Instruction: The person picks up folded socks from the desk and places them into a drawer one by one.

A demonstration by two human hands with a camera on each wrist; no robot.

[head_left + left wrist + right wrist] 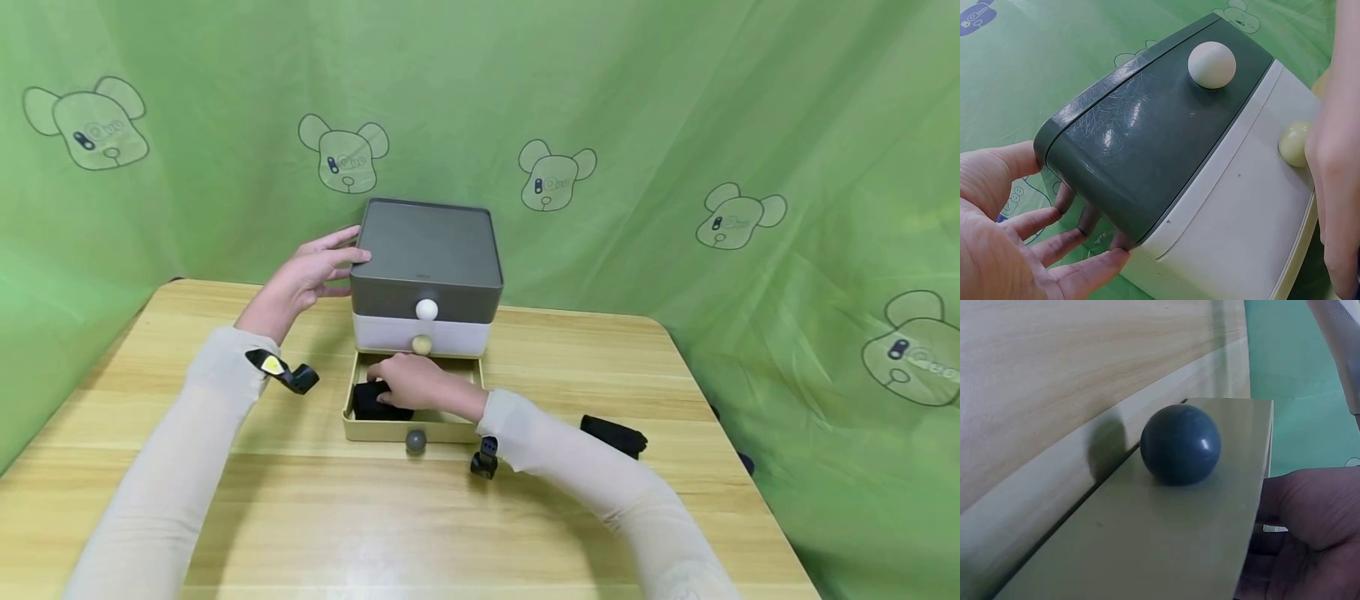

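A small stacked drawer unit [427, 242] has a dark grey top tier, a white middle tier and a pale yellow bottom drawer [450, 432] pulled out. My left hand [309, 271] steadies the unit's left side, fingers spread and fairly straight along the dark tier, thumb at its top edge. Inside the bottom drawer, my right hand [420, 383] reaches down with bent fingers and holds a black folded bundle [367, 402] at the drawer's left. In the right wrist view, the drawer front with its dark round knob [1180, 445] hides the fingertips and the bundle.
Another black folded bundle [613, 435] lies on the wooden table [360, 517], to the right of the unit. A white knob [427, 309] and a yellowish knob [422, 344] stick out from the upper tiers. A green curtain [637, 100] hangs behind the table.
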